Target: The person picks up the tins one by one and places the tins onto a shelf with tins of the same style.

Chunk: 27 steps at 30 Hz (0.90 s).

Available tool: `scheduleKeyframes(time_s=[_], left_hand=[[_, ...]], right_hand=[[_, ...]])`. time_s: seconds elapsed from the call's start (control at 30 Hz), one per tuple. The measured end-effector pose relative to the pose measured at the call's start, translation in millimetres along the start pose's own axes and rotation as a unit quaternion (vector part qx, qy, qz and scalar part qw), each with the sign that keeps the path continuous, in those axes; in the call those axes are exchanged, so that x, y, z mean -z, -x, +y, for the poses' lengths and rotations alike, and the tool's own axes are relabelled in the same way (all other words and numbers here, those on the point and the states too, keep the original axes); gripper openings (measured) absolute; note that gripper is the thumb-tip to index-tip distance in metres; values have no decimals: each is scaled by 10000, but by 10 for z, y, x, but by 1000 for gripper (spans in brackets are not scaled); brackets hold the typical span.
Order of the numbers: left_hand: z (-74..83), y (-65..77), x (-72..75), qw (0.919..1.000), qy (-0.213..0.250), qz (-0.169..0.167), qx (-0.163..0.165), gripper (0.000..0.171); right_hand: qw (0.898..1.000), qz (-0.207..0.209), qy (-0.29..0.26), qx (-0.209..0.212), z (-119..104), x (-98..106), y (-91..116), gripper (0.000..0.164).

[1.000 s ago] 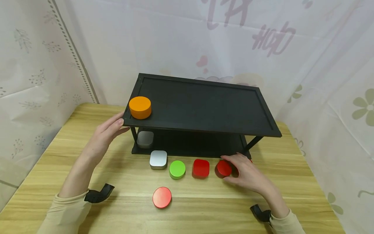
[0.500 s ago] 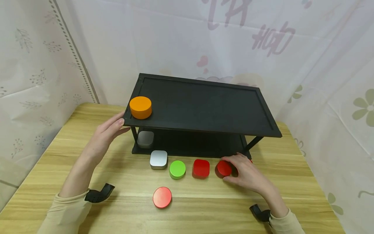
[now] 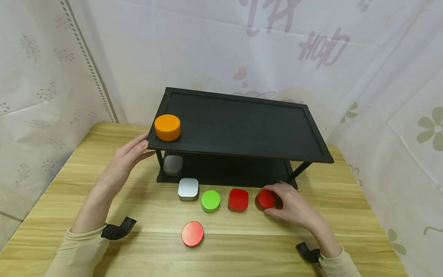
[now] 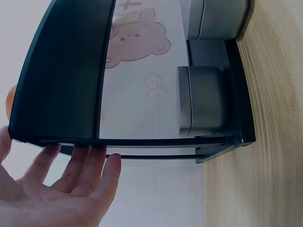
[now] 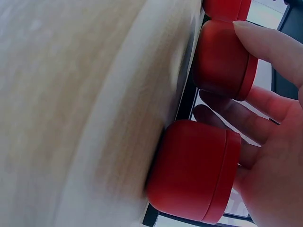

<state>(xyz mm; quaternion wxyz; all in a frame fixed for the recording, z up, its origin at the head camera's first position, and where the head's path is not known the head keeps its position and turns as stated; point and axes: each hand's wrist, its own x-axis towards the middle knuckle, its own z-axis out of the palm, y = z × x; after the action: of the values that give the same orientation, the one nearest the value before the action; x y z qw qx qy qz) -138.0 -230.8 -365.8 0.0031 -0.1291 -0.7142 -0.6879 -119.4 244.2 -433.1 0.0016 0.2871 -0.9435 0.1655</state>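
Observation:
My left hand (image 3: 119,165) rests at the left corner of a black two-tier shelf (image 3: 238,127), its fingers fairly straight along the side in the left wrist view. My right hand (image 3: 294,204) pinches a round red tin (image 3: 265,200) between thumb and fingers; the tin stands on the table before the shelf. Another red tin (image 5: 191,170) stands by the palm, almost hidden in the head view. To the left are a square red tin (image 3: 238,200), a round green tin (image 3: 210,201) and a square silver tin (image 3: 188,189).
An orange round tin (image 3: 167,127) stands on the top tier's left end, and a grey square tin (image 3: 173,165) on the lower tier beneath it. Nearer the front of the wooden table (image 3: 242,250) is a lighter red round tin (image 3: 192,234). Patterned cloth (image 3: 207,46) hangs behind.

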Motion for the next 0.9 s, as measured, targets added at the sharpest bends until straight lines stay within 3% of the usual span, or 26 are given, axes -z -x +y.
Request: scheduleKeyframes(time_s=[0.27, 0.9], left_hand=[[3, 3, 4, 9996, -259, 30, 145, 48], [9, 18, 11, 9997, -198, -39, 140, 50]], right_hand=[[9999, 115, 14, -73, -18, 36, 15, 61], [9984, 159, -185, -502, -161, 158, 23, 62]])
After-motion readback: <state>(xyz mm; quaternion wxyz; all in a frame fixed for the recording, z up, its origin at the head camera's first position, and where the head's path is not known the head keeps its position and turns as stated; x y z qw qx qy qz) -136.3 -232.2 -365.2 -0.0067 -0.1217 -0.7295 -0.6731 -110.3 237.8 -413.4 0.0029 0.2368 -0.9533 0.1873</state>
